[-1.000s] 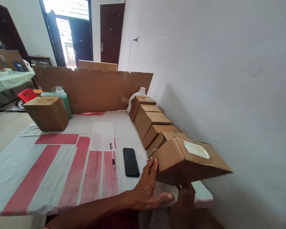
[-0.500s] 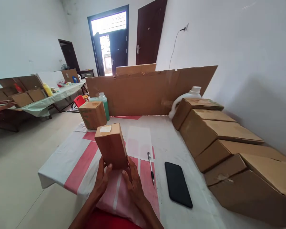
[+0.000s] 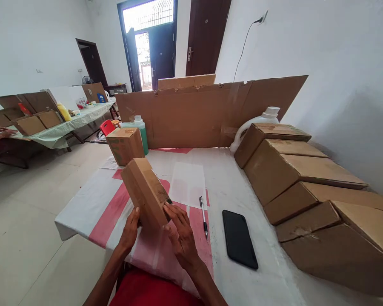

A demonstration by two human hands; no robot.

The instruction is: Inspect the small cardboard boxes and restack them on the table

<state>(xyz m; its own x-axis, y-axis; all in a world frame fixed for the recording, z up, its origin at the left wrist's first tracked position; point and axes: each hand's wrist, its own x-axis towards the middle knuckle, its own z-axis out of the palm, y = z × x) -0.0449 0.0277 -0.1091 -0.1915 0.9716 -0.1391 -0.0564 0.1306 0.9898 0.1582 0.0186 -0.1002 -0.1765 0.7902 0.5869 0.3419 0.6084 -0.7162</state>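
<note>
A small brown cardboard box [image 3: 145, 193] is tilted to the left between my two hands, above the near part of the table. My left hand [image 3: 130, 229] grips its left side near the bottom. With fingers bent over the lower right side, my right hand [image 3: 180, 229] holds the other side. A dark patch marks that right side of the box. Right of my hands, a pen [image 3: 203, 217] lies on the cloth, and beyond it a black phone [image 3: 239, 239]. A sheet of white paper [image 3: 188, 182] is behind the box.
Several cardboard boxes [image 3: 312, 170] line the table's right side. At the back left stand another box [image 3: 125, 146] and a green-liquid bottle [image 3: 142, 131]. A cardboard panel [image 3: 191, 117] closes the far edge, near a white jug [image 3: 270, 114]. Another person's arm shows far left.
The held box has turned and tipped left, so its right side now shows and the white label is out of sight. My right hand has shifted up along it. The view has moved slightly.
</note>
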